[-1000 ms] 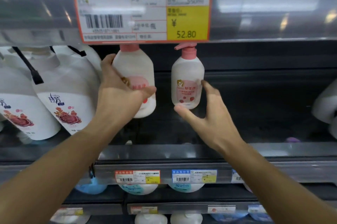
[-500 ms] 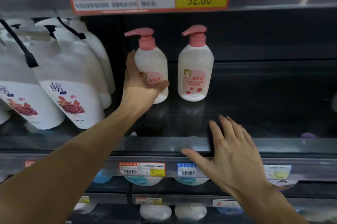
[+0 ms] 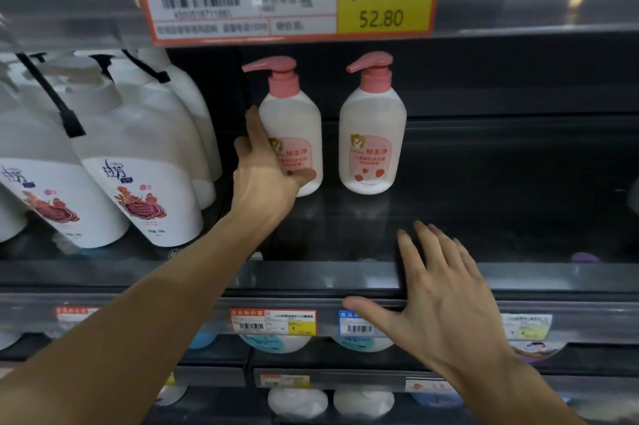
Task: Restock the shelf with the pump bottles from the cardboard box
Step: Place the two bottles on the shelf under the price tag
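Large white refill jugs (image 3: 138,175) stood at far left, left hand (image 3: 266,179) wrapped around the nearer pump bottle (image 3: 294,134) upright on the shelf (image 3: 311,272), second pump bottle (image 3: 371,134) just beside, right hand (image 3: 446,300) spread flat over the shelf edge, holding nothing.

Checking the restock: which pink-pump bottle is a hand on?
The left pump bottle; the left hand grips it. The right pump bottle stands untouched.

Glossy white plastic pump bottles (image 3: 371,144), dark reflective shelf (image 3: 484,217)
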`<act>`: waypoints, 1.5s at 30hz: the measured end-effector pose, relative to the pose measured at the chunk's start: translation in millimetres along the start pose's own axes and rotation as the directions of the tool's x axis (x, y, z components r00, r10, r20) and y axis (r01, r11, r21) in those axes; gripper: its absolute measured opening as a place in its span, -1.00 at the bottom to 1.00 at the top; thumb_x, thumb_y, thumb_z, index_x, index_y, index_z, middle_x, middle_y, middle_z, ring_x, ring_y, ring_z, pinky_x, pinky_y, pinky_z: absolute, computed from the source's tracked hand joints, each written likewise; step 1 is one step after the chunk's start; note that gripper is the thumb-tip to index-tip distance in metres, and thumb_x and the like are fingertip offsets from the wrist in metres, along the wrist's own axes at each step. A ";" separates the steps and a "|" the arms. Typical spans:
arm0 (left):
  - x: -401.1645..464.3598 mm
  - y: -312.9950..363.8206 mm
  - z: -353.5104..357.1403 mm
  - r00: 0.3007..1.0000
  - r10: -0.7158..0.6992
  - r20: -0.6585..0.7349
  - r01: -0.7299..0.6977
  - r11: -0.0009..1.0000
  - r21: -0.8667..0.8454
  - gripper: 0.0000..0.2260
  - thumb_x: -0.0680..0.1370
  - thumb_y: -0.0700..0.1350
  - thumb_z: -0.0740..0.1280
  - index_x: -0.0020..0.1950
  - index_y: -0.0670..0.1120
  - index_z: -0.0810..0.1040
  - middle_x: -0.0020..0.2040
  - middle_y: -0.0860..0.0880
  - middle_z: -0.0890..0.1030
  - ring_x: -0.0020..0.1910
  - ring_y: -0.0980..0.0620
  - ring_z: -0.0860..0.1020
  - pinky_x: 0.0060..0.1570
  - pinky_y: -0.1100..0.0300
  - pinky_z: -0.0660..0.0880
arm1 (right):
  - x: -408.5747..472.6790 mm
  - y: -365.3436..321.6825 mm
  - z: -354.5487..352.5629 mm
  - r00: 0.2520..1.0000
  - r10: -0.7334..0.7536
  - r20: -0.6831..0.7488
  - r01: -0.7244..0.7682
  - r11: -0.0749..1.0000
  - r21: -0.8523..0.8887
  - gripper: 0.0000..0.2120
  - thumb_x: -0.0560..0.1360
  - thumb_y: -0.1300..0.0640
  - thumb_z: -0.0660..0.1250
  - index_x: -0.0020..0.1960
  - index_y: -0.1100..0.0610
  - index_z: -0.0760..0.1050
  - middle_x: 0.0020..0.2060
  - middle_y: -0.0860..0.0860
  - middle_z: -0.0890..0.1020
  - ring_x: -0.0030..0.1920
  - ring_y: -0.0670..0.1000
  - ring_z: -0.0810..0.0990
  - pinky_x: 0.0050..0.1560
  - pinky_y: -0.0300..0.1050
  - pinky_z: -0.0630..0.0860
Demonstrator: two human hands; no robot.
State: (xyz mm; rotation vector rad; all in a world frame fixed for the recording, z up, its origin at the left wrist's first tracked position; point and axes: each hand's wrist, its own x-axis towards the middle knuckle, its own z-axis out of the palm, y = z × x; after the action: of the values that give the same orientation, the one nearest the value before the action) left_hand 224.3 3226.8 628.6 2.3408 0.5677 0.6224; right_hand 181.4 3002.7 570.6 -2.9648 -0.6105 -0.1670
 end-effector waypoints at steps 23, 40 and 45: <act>-149.2 -9.1 -77.5 0.953 0.291 0.086 -0.304 0.926 0.226 -0.44 0.59 0.03 0.22 0.54 -0.07 0.14 0.57 -0.05 0.11 0.52 0.04 0.10 0.40 0.26 0.05 | -58.5 -31.2 -38.6 0.993 -0.118 0.025 0.115 0.987 0.116 0.16 0.28 -0.64 -0.29 0.61 0.14 0.06 0.60 0.09 0.10 0.60 0.07 -0.03 0.58 0.08 -0.09; -394.4 -241.3 -302.2 0.989 -0.143 0.033 0.101 0.827 0.553 -0.40 0.57 0.14 0.17 0.52 -0.14 0.21 0.54 -0.09 0.19 0.52 0.00 0.12 0.46 0.13 0.05 | -273.5 -322.3 9.7 0.855 -0.516 0.049 0.449 0.784 0.428 0.09 0.37 -0.59 -0.13 0.59 0.20 0.12 0.60 0.13 0.09 0.60 0.09 -0.02 0.57 0.04 -0.01; -456.1 -333.1 -364.3 0.960 -0.263 0.100 0.165 0.813 0.559 -0.38 0.58 0.15 0.13 0.55 -0.13 0.12 0.56 -0.10 0.14 0.53 -0.02 0.07 0.47 0.13 0.01 | -346.5 -425.3 55.1 0.816 -0.571 0.093 0.495 0.773 0.398 0.00 0.44 -0.51 -0.08 0.54 0.26 0.22 0.57 0.21 0.16 0.59 0.14 0.06 0.55 -0.02 -0.02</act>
State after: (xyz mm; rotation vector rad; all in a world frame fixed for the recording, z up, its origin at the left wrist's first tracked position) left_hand -420.1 3386.2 522.8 2.7615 1.0221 0.1477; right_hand -299.9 3264.2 507.6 -2.3934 -1.3536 0.2007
